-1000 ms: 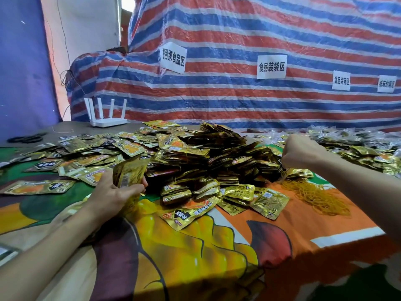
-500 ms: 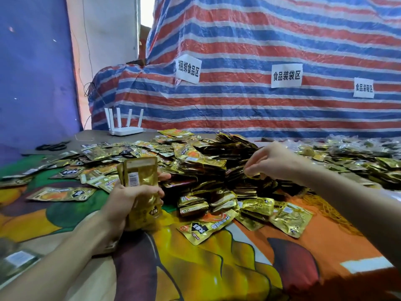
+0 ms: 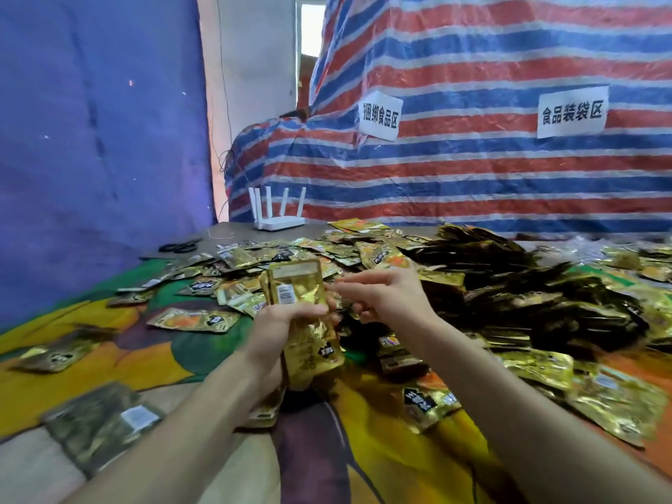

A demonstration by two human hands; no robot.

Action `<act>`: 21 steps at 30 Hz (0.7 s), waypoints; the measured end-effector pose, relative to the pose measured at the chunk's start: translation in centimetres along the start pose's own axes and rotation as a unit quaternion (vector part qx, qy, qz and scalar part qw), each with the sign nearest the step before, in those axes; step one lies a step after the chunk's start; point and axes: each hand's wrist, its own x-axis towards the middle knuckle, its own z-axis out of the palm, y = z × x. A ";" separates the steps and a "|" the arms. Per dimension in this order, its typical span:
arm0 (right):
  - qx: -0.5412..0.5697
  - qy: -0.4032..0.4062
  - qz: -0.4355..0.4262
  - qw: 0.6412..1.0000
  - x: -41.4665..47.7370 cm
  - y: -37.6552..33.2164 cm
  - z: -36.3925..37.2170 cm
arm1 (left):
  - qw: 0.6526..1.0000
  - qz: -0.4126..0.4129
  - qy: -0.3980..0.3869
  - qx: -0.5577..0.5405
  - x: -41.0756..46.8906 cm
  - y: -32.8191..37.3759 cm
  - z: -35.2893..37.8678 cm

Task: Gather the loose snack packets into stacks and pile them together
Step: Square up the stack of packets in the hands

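Note:
My left hand grips a stack of gold snack packets upright above the table, barcode side towards me. Just right of the stack, my right hand has thumb and forefinger reaching to its edge, pinching what looks like a thin rubber band, barely visible. Loose packets lie scattered over the left and far side of the colourful tablecloth. A large heap of bundled packets rises behind my right hand.
More gold packets spread along the right edge. A flat packet lies near my left forearm. A white router and black scissors sit at the far left corner. A striped tarpaulin closes off the back.
My right hand came from the far right of the heap over to the stack. My left hand lifted the stack off the table and stood it upright. The view swung left.

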 end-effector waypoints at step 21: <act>0.396 -0.229 -0.012 0.889 -1.1 -0.6 -2.4 | 0.962 -0.047 -0.177 -0.204 0.5 0.3 -0.7</act>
